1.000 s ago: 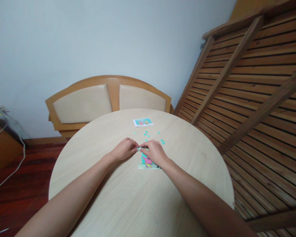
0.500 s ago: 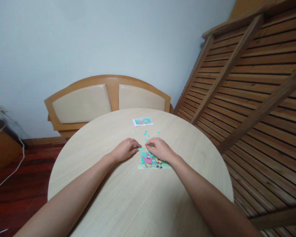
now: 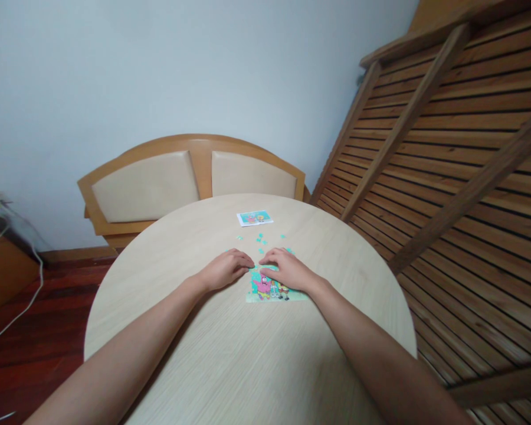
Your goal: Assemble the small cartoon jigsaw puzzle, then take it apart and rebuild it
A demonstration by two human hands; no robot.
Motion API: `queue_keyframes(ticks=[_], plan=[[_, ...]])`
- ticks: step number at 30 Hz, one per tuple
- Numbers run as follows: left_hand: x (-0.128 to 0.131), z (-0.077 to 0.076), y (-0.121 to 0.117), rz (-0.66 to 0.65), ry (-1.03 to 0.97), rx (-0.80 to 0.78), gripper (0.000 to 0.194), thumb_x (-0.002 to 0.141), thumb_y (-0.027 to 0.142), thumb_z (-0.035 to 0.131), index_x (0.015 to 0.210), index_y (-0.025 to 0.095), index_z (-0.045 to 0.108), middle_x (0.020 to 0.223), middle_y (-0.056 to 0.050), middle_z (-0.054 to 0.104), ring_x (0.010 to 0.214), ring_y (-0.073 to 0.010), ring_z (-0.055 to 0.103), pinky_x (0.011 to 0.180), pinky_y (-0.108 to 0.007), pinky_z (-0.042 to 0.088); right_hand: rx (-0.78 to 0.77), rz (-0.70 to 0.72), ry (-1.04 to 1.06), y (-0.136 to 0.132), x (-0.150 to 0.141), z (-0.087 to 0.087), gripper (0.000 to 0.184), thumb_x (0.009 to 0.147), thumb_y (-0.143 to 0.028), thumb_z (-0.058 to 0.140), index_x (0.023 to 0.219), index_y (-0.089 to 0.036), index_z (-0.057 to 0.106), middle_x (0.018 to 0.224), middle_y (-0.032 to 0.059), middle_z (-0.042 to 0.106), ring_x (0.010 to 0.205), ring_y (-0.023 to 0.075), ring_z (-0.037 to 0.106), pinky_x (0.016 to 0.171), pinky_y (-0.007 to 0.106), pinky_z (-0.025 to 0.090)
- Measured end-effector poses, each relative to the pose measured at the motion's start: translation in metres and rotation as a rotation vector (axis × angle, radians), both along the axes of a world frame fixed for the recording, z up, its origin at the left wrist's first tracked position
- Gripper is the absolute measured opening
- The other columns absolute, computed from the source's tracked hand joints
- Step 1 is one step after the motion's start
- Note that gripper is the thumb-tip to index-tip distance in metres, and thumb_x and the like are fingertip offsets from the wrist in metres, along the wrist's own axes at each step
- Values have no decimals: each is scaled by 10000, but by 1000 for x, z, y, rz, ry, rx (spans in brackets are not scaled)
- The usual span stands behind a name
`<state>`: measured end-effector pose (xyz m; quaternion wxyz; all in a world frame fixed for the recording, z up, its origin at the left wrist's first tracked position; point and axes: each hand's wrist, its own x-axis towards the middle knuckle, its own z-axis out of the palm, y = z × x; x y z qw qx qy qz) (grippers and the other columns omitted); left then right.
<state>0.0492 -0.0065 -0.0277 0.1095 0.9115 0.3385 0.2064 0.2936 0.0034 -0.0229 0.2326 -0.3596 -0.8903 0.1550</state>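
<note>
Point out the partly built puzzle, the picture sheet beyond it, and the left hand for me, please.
Puzzle (image 3: 269,290): head view, on the middle of its uncovered printed surface.
Picture sheet (image 3: 255,218): head view, on the middle of its printed face.
Left hand (image 3: 225,270): head view, on the back of the hand.

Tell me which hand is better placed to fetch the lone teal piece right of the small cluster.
Right, I'd judge: the right hand lies almost directly on the near side of the lone teal piece; the left hand is farther off leftward.
</note>
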Motion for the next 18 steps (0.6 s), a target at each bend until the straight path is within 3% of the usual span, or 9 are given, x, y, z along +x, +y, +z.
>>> queue_keyframes(ticks=[11,18], plan=[[-2,1,0,19,-1,-10,237,952,189,533,1093,205,723,1061,-56,746,1016,-193,646,951,-335,481,-65,-216,35,-4,-28,-10,149,852,-247,691,977,-203,758,1050,65,714,1046,204,618,963,323,431],[-6,1,1,23,-33,-34,232,943,200,539,1089,203,718,1047,-63,743,994,-193,648,942,-340,487,-81,-212,55,-2,-32,-18,128,874,-230,665,993,-208,707,1091,59,696,1090,203,593,985,352,402]])
